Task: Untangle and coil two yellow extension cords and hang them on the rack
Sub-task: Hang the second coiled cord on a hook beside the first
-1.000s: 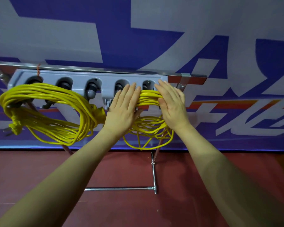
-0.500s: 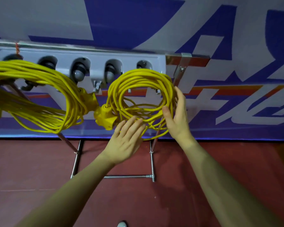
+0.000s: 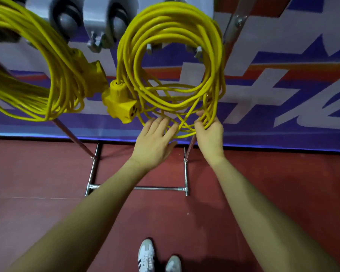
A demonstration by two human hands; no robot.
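Head view first takes in the blue-and-white banner (image 3: 283,85) along the far wall and the dark red floor (image 3: 47,193) below it, with the grey rack (image 3: 94,14) crossing the top edge on its metal legs (image 3: 185,173). Two yellow coils hang from it — the left cord (image 3: 53,65) draped wide over the left hooks, the right cord (image 3: 173,61) a tighter ring near the rack's right end, its yellow socket block (image 3: 122,101) dangling at the lower left of the ring.

A second ago both palms were pressing that right coil onto its hook at the top; half a second ago they had slid down its sides. Now the left hand (image 3: 153,142) lies flat, fingers straight against the bottom strands, while the right hand (image 3: 210,134) has its fingers curled through the lowest loops, its grip closed on the cord. I'd judge both cords hung and only the tidying of the loose, crossing bottom strands left.

Room is good: open floor below the coils, bare banner to the right, the socket block close to the left cord. White shoes (image 3: 145,256) stand near, well back from the rack's foot bar.
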